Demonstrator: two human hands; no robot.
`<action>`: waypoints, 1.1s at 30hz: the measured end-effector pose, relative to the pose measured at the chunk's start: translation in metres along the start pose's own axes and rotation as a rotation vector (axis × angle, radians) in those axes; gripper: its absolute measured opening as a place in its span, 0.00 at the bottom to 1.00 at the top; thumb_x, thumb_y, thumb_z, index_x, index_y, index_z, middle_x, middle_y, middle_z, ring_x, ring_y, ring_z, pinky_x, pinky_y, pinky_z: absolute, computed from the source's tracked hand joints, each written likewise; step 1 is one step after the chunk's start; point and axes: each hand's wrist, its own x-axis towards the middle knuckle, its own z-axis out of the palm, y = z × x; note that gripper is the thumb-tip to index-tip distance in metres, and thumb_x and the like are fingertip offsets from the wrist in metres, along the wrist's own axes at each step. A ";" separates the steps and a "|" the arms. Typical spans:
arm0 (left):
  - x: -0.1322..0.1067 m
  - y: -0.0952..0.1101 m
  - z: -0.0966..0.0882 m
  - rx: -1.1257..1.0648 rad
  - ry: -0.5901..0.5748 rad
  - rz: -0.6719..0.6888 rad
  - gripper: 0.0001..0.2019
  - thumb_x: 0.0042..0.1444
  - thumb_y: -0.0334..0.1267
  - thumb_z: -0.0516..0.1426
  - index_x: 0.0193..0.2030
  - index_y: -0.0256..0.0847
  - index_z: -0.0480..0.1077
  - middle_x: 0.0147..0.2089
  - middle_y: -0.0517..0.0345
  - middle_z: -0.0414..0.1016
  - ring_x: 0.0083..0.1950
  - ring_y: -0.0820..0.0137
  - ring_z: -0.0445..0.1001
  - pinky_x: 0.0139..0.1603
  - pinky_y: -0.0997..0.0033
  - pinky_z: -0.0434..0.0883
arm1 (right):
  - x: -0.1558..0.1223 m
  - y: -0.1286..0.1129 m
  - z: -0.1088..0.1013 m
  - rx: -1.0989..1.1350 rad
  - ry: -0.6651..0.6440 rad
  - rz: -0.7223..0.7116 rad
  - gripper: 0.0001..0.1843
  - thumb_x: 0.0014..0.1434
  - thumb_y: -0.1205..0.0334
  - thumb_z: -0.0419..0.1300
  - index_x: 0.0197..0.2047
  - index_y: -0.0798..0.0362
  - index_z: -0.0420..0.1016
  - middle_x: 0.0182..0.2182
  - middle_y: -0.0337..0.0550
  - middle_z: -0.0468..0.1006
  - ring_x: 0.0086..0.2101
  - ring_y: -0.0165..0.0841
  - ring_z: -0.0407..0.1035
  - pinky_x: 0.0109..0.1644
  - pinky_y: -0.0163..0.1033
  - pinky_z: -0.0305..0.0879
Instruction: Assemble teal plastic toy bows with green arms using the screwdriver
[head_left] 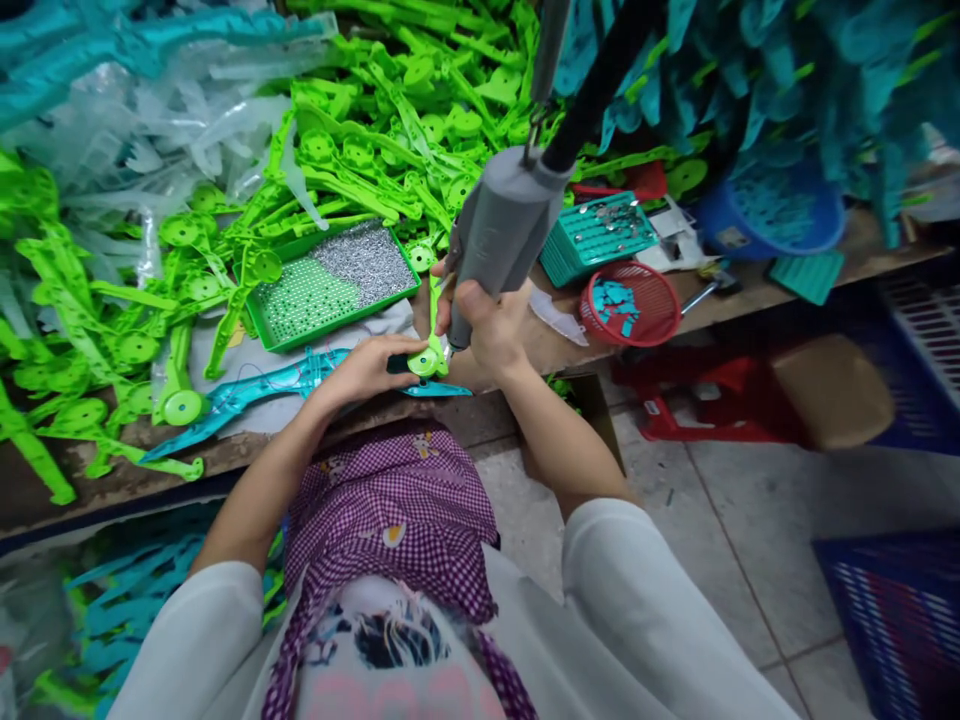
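Centre frame, the left hand [373, 368] pinches a green part [426, 363] beside the grey power tool [504, 222] gripped in the right hand [493, 328]; a blue part [262, 387] and green tray [345, 319] lie left of centre.

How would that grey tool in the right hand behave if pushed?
The grey tool would probably swing if released and nudged, since it appears hung from a metal hook. Its bulky body suggests some weight, and its smooth, hard-looking casing likely won't flex.
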 end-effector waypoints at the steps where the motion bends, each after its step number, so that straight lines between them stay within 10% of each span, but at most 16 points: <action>1: 0.000 -0.001 -0.002 -0.015 -0.014 -0.011 0.23 0.52 0.33 0.65 0.56 0.41 0.71 0.57 0.52 0.75 0.56 0.63 0.74 0.59 0.58 0.69 | -0.001 0.000 0.000 0.006 -0.003 -0.006 0.30 0.48 0.29 0.58 0.22 0.50 0.67 0.15 0.31 0.66 0.16 0.24 0.63 0.20 0.32 0.61; 22: -0.005 0.002 0.015 0.083 0.127 -0.080 0.27 0.51 0.49 0.66 0.56 0.42 0.70 0.54 0.50 0.76 0.55 0.60 0.74 0.56 0.58 0.70 | 0.019 0.002 0.018 0.018 0.105 -0.106 0.26 0.51 0.33 0.58 0.28 0.49 0.71 0.14 0.30 0.66 0.15 0.25 0.63 0.19 0.34 0.61; 33: -0.003 0.005 0.021 0.158 0.150 -0.147 0.31 0.48 0.49 0.63 0.56 0.34 0.67 0.55 0.41 0.72 0.53 0.53 0.73 0.50 0.58 0.73 | 0.076 0.039 0.154 0.158 -0.183 -0.019 0.29 0.54 0.32 0.54 0.33 0.52 0.73 0.14 0.30 0.65 0.16 0.25 0.63 0.22 0.34 0.61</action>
